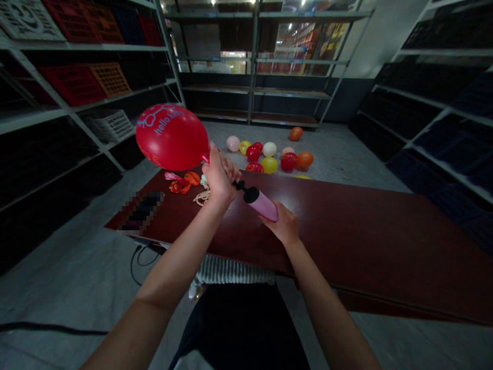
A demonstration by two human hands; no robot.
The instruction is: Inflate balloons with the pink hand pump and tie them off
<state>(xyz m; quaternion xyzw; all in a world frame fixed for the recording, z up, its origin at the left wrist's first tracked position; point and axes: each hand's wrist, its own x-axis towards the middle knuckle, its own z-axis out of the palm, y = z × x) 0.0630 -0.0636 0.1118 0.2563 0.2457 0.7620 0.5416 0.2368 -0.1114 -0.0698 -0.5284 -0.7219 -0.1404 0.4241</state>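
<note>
Red balloon (171,136), neck (206,158) in left grip (219,176)

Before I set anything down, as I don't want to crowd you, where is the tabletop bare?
The table is widely bare from the right hand to its right end. A smaller patch lies between the left forearm and a blurred dark item. Crowded: the far left side, where limp balloons lie bunched.

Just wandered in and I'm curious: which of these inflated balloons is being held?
The red balloon printed "hello kitty", its neck in the left hand; the other inflated balloons lie on the floor beyond the table.
</note>
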